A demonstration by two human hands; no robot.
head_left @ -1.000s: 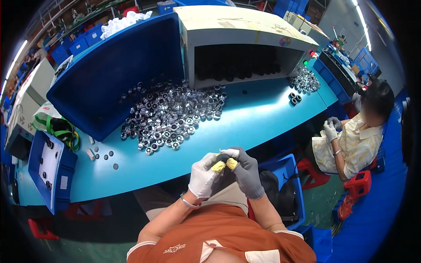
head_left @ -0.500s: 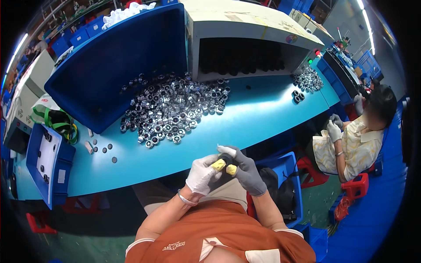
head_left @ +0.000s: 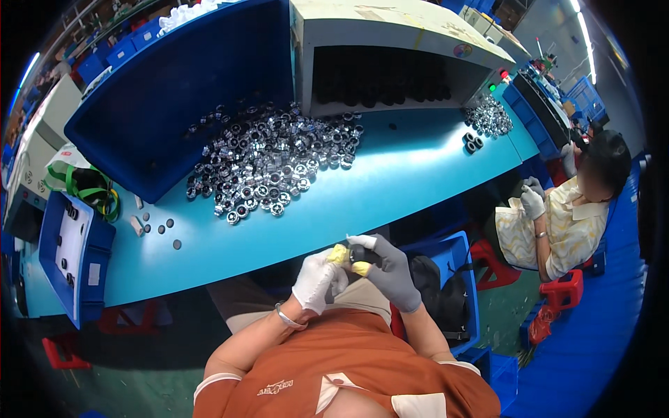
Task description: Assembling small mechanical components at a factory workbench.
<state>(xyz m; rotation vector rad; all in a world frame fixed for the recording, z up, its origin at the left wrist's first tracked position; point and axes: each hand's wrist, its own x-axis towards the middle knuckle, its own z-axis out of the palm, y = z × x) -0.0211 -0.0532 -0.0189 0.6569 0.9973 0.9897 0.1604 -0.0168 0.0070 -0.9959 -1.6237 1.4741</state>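
In front of my body, over the table's near edge, both hands meet at a small black round part (head_left: 364, 256). My left hand (head_left: 317, 284), in a white glove with yellow wrapping on a fingertip, is closed at the part's left side. Around its right side curl the fingers of my right hand (head_left: 395, 276), in a grey glove with pale fingertips and a yellow-wrapped thumb. The fingers hide much of the part. Beyond my hands lies a large heap of shiny clear-and-black round pieces (head_left: 268, 167), spilling from a tipped blue bin (head_left: 188, 90) onto the blue-green table (head_left: 404, 164).
A white box-shaped machine (head_left: 404, 28) with a dark opening stands behind the heap. Black rings (head_left: 472, 143) and a smaller shiny heap (head_left: 490, 117) lie at the right. Black discs (head_left: 162, 229) and a blue tray (head_left: 90, 268) are left. A co-worker (head_left: 568, 216) sits at right.
My left hand's wrapped fingertip has shifted up and left along the black part, and more of the part shows. The view has shifted slightly; both hands stay together.
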